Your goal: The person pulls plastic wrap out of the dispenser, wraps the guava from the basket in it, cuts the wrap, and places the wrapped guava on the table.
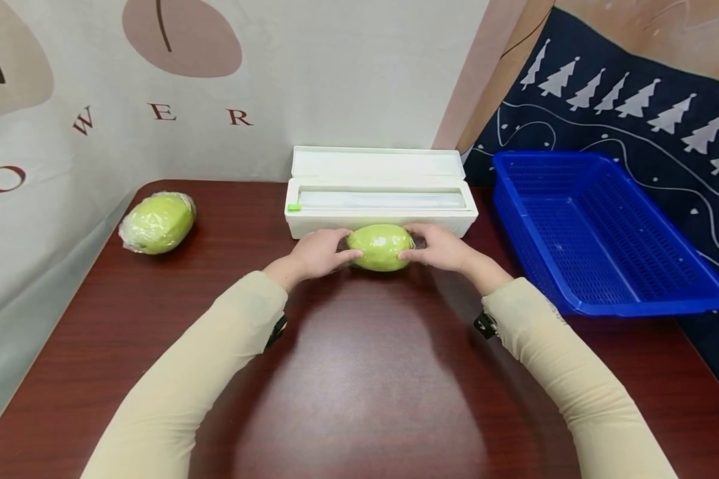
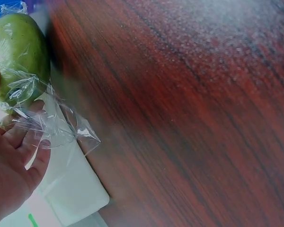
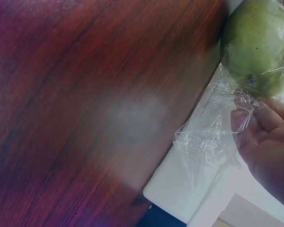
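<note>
A green mango (image 1: pixel 380 247), oval and shiny, is held between both hands in the middle of the head view. Clear plastic film covers it, and loose film (image 2: pixel 61 125) sticks out from its ends in both wrist views. My left hand (image 1: pixel 320 254) grips the left end, thumb on the near side and fingers behind. At the opposite end my right hand (image 1: pixel 440 247) grips in the same way. Just behind the mango stands a white cling film box (image 1: pixel 383 223), its lid raised and a film roll (image 1: pixel 383 200) inside.
Another green mango (image 1: pixel 158 223), wrapped in film, lies on the dark red wooden table (image 1: pixel 359 399) at the far left. A blue plastic basket (image 1: pixel 605 239) stands at the right. Patterned cloth (image 1: pixel 359 73) hangs along the back edge.
</note>
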A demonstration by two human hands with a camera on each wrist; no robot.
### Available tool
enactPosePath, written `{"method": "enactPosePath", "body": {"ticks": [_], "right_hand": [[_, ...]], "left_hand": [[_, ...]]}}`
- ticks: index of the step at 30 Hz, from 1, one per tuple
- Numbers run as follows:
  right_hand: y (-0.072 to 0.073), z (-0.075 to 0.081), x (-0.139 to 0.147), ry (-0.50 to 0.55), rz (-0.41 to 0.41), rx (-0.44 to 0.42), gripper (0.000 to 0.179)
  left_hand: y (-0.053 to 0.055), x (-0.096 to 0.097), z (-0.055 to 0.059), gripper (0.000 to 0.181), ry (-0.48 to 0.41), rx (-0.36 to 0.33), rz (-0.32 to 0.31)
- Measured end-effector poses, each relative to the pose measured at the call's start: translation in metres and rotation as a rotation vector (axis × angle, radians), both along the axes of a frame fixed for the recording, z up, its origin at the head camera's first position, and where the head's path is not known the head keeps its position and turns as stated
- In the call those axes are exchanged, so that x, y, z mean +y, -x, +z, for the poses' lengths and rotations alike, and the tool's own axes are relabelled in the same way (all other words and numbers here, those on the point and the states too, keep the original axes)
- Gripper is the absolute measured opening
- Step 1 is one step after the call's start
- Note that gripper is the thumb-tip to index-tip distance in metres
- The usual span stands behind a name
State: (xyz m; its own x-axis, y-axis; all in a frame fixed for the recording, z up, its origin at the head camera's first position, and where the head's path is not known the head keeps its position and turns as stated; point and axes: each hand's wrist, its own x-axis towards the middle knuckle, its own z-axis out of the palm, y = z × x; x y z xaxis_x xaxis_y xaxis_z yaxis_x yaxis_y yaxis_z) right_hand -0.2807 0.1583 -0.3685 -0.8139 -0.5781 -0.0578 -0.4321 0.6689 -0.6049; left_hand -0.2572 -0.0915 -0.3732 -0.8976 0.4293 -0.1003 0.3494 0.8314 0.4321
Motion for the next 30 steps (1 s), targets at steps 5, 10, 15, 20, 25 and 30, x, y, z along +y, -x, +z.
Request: {"method": "enactPosePath", "body": {"ticks": [5,10,15,20,25,30], "right_hand": [[-0.0001,0.0022,0.0002,-0.042,0.009,0.018,0.053],[0.0012,0.0019,0.0005,-0.024,0.032,0.016,0.048],[0.0016,0.0003,0.0009,-0.008,0.065,0.035,0.043],[0.0012,0.0011,-0.0012,-0.072,0.023,0.040,0.051],[0.0021,0.0012,-0.0025,-0.097,0.012,0.049,0.054],[0.0025,-0.0019,-0.0007,-0.033,0.036,0.059,0.053]], "left_hand": [[0.0013,0.0005,-0.0004,0.050,0.012,0.009,-0.005],[0.0016,0.0007,-0.0008,0.047,0.012,0.004,0.000],[0.0010,0.0007,-0.0010,0.050,0.020,-0.024,0.005],[0.0017,0.0001,0.0007,0.051,0.019,-0.043,0.009],[0.0035,0.0002,0.0011,0.051,0.000,-0.047,0.013],[0.0038,-0.0004,-0.0029,0.057,-0.070,-0.076,0.039]]}}
